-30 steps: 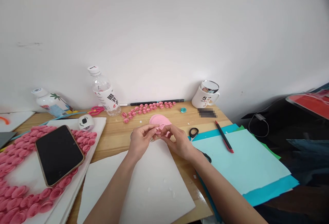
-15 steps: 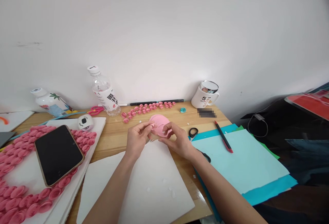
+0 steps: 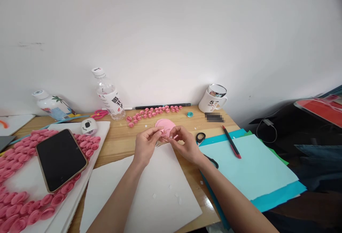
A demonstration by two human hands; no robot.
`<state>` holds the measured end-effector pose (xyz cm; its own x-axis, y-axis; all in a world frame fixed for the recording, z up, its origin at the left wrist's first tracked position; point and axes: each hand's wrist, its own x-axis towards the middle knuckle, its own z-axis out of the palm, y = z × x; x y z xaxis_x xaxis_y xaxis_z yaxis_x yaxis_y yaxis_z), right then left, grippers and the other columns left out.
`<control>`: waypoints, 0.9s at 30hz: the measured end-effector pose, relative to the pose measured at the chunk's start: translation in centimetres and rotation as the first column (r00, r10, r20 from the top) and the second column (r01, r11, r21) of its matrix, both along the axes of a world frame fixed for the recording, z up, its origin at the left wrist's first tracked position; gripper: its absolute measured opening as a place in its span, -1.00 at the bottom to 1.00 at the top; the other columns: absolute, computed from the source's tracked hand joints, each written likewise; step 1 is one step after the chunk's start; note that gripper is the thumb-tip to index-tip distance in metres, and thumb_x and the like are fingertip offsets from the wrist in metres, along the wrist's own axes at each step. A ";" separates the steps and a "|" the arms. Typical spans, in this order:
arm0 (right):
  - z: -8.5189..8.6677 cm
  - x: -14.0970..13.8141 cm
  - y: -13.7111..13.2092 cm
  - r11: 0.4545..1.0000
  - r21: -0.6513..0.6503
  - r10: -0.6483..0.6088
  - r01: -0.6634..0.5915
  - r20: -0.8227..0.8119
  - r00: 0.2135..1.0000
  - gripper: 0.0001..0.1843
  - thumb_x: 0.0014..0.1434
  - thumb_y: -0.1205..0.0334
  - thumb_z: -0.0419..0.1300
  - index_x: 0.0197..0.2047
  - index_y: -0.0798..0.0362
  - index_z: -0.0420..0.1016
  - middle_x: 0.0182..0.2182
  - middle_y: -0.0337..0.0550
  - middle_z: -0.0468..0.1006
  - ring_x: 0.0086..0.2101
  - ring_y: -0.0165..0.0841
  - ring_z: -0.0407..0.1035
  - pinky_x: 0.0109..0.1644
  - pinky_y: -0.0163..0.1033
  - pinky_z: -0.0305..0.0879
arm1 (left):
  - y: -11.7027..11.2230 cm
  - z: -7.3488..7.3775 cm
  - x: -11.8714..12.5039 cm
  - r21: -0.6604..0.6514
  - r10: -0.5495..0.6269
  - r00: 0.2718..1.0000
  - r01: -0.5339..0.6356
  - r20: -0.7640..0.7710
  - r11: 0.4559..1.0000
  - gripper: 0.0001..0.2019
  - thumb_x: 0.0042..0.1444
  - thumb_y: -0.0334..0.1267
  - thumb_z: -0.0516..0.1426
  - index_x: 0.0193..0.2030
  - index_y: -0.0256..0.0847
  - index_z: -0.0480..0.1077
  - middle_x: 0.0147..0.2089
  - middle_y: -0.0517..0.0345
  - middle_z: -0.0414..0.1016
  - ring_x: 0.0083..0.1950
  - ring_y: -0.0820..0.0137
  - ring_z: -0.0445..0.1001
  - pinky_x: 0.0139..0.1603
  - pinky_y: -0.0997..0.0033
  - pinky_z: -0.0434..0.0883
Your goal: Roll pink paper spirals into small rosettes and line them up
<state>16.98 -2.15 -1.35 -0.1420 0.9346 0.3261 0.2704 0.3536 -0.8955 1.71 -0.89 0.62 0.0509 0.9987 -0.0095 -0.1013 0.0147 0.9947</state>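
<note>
**Left hand (image 3: 145, 144) pinching a small piece of pink paper (image 3: 162, 131)**

Nearest, a flat white board (image 3: 155, 193) carries a few tiny white paper scraps (image 3: 179, 200). At its left, a black-screened phone in a tan-edged case (image 3: 61, 160) lies on rows of pink rolled-paper roses (image 3: 18, 197).

Near the board's far edge, the left thumb and forefinger are closed on the small piece of pink paper. The right hand (image 3: 187, 145) is just beside it, thumb and fingertips curled close together; whether they grip anything cannot be told. Just beyond the fingers, flat pink paper discs (image 3: 164, 122) overlap on the brown wooden table (image 3: 117, 144).

To the right are black-handled scissors (image 3: 197, 138), partly hidden by the arm, and a black-and-red pen (image 3: 232, 142) on a pale blue paper sheet (image 3: 251, 165).

Farther back are small loose pink paper rolls (image 3: 151, 113), one teal paper roll (image 3: 189, 114), a white mug with dark lettering (image 3: 207, 101) and a clear plastic bottle with a white cap (image 3: 110, 101).
</note>
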 end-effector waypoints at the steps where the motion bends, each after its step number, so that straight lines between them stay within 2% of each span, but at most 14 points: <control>1: 0.0 0.0 0.0 1.000 -0.003 0.004 -0.004 -0.004 1.000 -0.84 0.10 0.13 0.11 -0.33 0.02 0.24 -0.42 -0.21 0.35 -0.42 -0.43 0.27 -0.37 -0.29 0.31 | 0.0 0.0 0.0 -0.001 0.000 1.000 0.000 0.003 1.000 -0.76 -0.15 -0.19 0.22 -0.33 -0.27 0.51 -0.44 0.10 0.52 -0.50 0.45 0.41 -0.35 0.44 0.38; 9: 0.2 0.1 -0.2 0.993 -0.044 0.110 -0.113 -0.072 0.991 -0.82 0.06 0.13 0.16 -0.33 0.01 0.25 -0.40 -0.23 0.37 -0.38 -0.42 0.33 -0.33 -0.27 0.32 | 0.0 -0.2 -0.1 -0.035 -0.139 0.982 0.145 0.126 0.989 -0.80 -0.10 -0.24 0.20 -0.32 -0.28 0.51 -0.51 0.14 0.45 -0.49 0.50 0.35 -0.38 0.45 0.34; 13: 0.4 0.1 -0.3 0.991 -0.056 0.114 -0.120 -0.108 0.988 -0.82 0.05 0.14 0.17 -0.36 0.01 0.25 -0.39 -0.23 0.35 -0.37 -0.41 0.33 -0.30 -0.26 0.32 | 0.1 -0.5 -0.2 -0.073 -0.156 0.973 0.171 0.169 0.983 -0.80 -0.10 -0.26 0.21 -0.31 -0.29 0.51 -0.54 0.15 0.45 -0.52 0.52 0.34 -0.41 0.47 0.31; 19: 0.7 0.5 -0.5 0.981 -0.078 0.170 -0.177 -0.088 0.982 -0.77 0.04 0.15 0.18 -0.49 0.03 0.21 -0.49 -0.29 0.32 -0.42 -0.44 0.28 -0.30 -0.27 0.30 | 0.1 -0.3 -0.1 -0.092 -0.143 0.977 0.159 0.160 0.983 -0.80 -0.14 -0.27 0.23 -0.33 -0.30 0.51 -0.56 0.13 0.47 -0.55 0.51 0.35 -0.49 0.49 0.26; 22: 0.8 0.6 -0.4 0.984 -0.100 0.134 -0.145 -0.109 0.985 -0.76 -0.04 0.14 0.25 -0.47 0.03 0.25 -0.48 -0.29 0.34 -0.44 -0.45 0.27 -0.32 -0.28 0.29 | 0.1 -0.2 -0.1 -0.103 -0.113 0.984 0.128 0.140 0.986 -0.77 -0.13 -0.23 0.23 -0.30 -0.30 0.50 -0.58 0.12 0.48 -0.58 0.50 0.35 -0.52 0.48 0.26; 24: 0.7 0.6 -0.2 0.983 -0.126 0.107 -0.131 -0.178 0.978 -0.79 -0.04 0.15 0.25 -0.41 0.03 0.30 -0.44 -0.27 0.36 -0.43 -0.45 0.28 -0.33 -0.29 0.29 | 0.1 -0.2 -0.1 -0.104 -0.059 0.989 0.074 0.135 0.992 -0.74 -0.14 -0.21 0.24 -0.29 -0.30 0.50 -0.47 0.06 0.54 -0.53 0.45 0.42 -0.50 0.47 0.31; 27: 0.6 0.4 -0.1 0.971 -0.201 0.061 -0.129 -0.313 0.948 -0.79 0.00 0.15 0.22 -0.29 0.04 0.36 -0.43 -0.22 0.42 -0.44 -0.44 0.30 -0.37 -0.28 0.30 | 0.1 -0.4 0.1 -0.116 0.031 0.989 -0.014 0.146 0.993 -0.70 -0.19 -0.18 0.26 -0.29 -0.30 0.50 -0.29 -0.02 0.56 -0.35 0.35 0.50 -0.35 0.40 0.40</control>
<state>17.42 -2.27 -0.78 -0.1597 0.9742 0.1593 -0.0499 0.1532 -0.9869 1.81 -0.79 0.25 0.0374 0.9923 -0.1182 -0.2479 0.1238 0.9608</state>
